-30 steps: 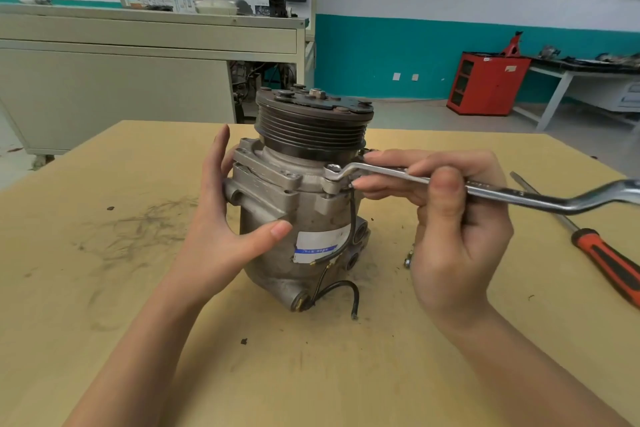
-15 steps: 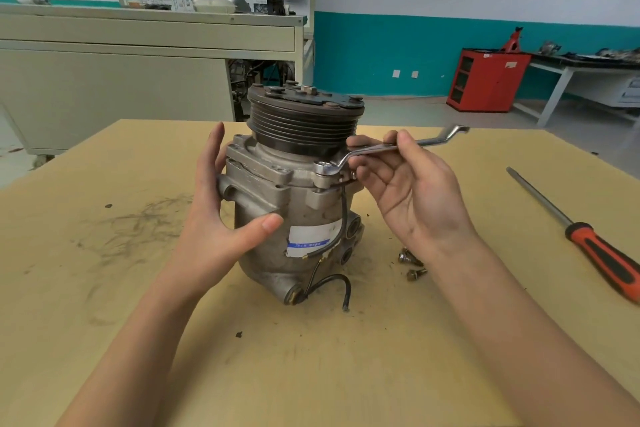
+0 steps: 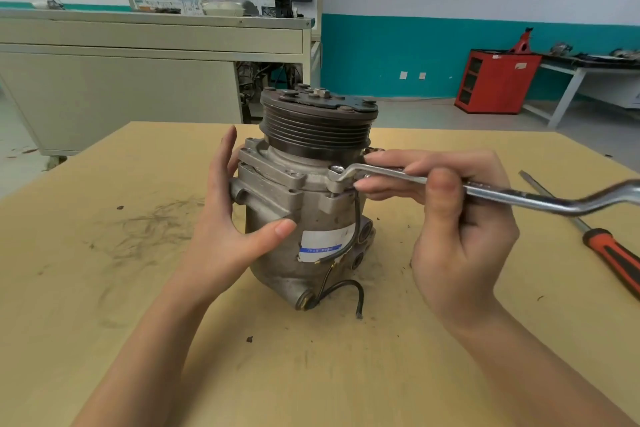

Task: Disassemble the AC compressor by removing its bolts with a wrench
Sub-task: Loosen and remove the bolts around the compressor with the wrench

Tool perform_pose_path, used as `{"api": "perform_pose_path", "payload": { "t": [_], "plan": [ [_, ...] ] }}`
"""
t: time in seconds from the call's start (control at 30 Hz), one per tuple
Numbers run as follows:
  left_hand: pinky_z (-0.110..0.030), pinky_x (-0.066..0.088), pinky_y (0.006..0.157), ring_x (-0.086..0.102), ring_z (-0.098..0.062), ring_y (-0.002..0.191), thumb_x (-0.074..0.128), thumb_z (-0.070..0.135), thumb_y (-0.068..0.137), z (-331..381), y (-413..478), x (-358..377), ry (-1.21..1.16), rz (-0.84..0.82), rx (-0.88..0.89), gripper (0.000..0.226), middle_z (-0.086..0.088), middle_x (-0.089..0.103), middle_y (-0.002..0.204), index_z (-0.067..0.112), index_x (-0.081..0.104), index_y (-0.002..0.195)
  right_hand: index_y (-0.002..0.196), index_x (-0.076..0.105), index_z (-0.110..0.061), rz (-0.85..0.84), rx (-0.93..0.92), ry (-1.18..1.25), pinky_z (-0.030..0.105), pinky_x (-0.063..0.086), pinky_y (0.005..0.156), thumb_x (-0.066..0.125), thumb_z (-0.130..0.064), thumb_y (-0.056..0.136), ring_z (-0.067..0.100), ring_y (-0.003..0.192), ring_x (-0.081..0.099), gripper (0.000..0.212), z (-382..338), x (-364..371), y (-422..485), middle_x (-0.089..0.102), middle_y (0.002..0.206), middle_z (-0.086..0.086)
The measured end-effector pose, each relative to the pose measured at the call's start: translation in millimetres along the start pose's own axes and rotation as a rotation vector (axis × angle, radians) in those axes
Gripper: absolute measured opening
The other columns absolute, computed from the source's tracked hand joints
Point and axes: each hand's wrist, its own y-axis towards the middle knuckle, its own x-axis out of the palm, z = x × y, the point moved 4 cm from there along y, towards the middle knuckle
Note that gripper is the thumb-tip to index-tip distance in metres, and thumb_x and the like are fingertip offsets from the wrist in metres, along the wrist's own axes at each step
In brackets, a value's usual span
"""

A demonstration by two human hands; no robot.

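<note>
Done: wrench (image 3: 485, 189) ringed on compressor (image 3: 304, 218) flange bolt (image 3: 336, 169).
Remaining: unscrewing it.
Left hand (image 3: 225, 229): flat, bracing compressor.
Right hand (image 3: 460, 236): gripping wrench.

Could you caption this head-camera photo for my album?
Left hand steadies the grey metal AC compressor while the right hand holds a silver offset wrench on its bolt.

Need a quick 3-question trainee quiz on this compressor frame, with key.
1. True or false: the right hand holds the wrench by its shaft.
2. What does the left hand rest on? A) compressor B) wrench C) nothing
3. Fill in: the orange-handled tool lying on the table is a ____.
Key: 1 true; 2 A; 3 screwdriver.
</note>
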Motion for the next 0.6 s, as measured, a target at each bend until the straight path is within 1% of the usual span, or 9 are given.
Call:
{"api": "perform_pose_path", "payload": {
  "t": [0.07,0.13,0.2,0.23,0.3,0.37,0.43,0.53,0.6],
  "plan": [
    [-0.044,0.031,0.116,0.038,-0.005,0.139,0.073,0.084,0.051,-0.1,0.3,0.1,0.002,0.004,0.003,0.116,0.013,0.031,0.157,0.057,0.014,0.147,0.093,0.045,-0.012,0.055,0.129,0.089,0.029,0.056,0.064,0.033,-0.019,0.102,0.022,0.073,0.072,0.016,10.6,-2.3,1.6,0.069,0.086,0.009],
    [-0.042,0.032,0.115,0.040,-0.005,0.138,0.072,0.084,0.050,-0.8,0.4,0.2,0.000,0.007,0.002,0.116,0.014,0.032,0.156,0.056,0.015,0.147,0.090,0.047,-0.007,0.125,0.410,0.264,0.029,0.056,0.065,0.029,-0.019,0.102,0.024,0.073,0.072,0.024,28.8,-6.3,5.7,0.072,0.084,0.009],
    [-0.040,0.032,0.114,0.041,-0.006,0.138,0.072,0.085,0.050,-1.4,0.2,0.4,0.001,0.010,-0.002,0.117,0.015,0.033,0.156,0.056,0.015,0.147,0.086,0.051,-0.007,0.164,0.718,0.479,0.024,0.055,0.065,0.028,-0.020,0.103,0.021,0.074,0.072,0.032,44.4,-7.1,8.4,0.074,0.083,0.011],
    [-0.039,0.032,0.114,0.041,-0.007,0.138,0.072,0.085,0.049,-1.4,0.2,0.4,0.003,0.011,-0.001,0.117,0.015,0.033,0.155,0.056,0.015,0.148,0.084,0.052,-0.008,0.176,0.831,0.563,0.023,0.055,0.063,0.028,-0.020,0.104,0.020,0.074,0.072,0.033,49.3,-6.8,8.6,0.074,0.083,0.013],
    [-0.038,0.032,0.114,0.040,-0.006,0.138,0.071,0.086,0.050,-1.0,0.4,0.5,0.006,0.010,0.003,0.117,0.014,0.033,0.156,0.055,0.015,0.148,0.083,0.053,-0.008,0.206,0.908,0.634,0.022,0.055,0.061,0.030,-0.021,0.103,0.021,0.072,0.072,0.033,53.2,-7.4,9.5,0.073,0.083,0.016],
    [-0.037,0.033,0.114,0.040,-0.004,0.137,0.071,0.086,0.049,-0.2,0.1,0.6,0.009,0.007,0.000,0.117,0.015,0.033,0.155,0.056,0.015,0.148,0.084,0.053,-0.007,0.244,0.822,0.592,0.022,0.055,0.062,0.032,-0.023,0.102,0.022,0.073,0.072,0.032,49.1,-10.1,11.4,0.073,0.084,0.016],
    [-0.038,0.033,0.114,0.040,-0.005,0.137,0.071,0.086,0.048,0.4,-0.3,0.5,0.012,0.005,-0.007,0.118,0.015,0.033,0.155,0.056,0.014,0.147,0.086,0.052,-0.007,0.238,0.648,0.446,0.023,0.056,0.063,0.034,-0.024,0.102,0.023,0.074,0.073,0.030,37.4,-14.0,14.4,0.074,0.084,0.013],
    [-0.040,0.032,0.115,0.038,-0.004,0.139,0.072,0.086,0.048,1.0,-0.2,0.6,0.009,0.001,-0.009,0.118,0.014,0.031,0.156,0.057,0.014,0.147,0.089,0.051,-0.008,0.148,0.363,0.185,0.027,0.057,0.064,0.036,-0.019,0.102,0.024,0.074,0.073,0.023,16.0,-12.6,15.0,0.074,0.087,0.010],
    [-0.041,0.030,0.116,0.036,-0.004,0.140,0.072,0.086,0.048,0.6,0.3,0.3,0.007,0.001,-0.006,0.118,0.014,0.031,0.157,0.057,0.014,0.147,0.091,0.049,-0.010,0.082,0.221,0.078,0.032,0.058,0.065,0.037,-0.012,0.099,0.024,0.076,0.073,0.015,4.6,-7.6,12.9,0.072,0.086,0.009]
  ]
}}
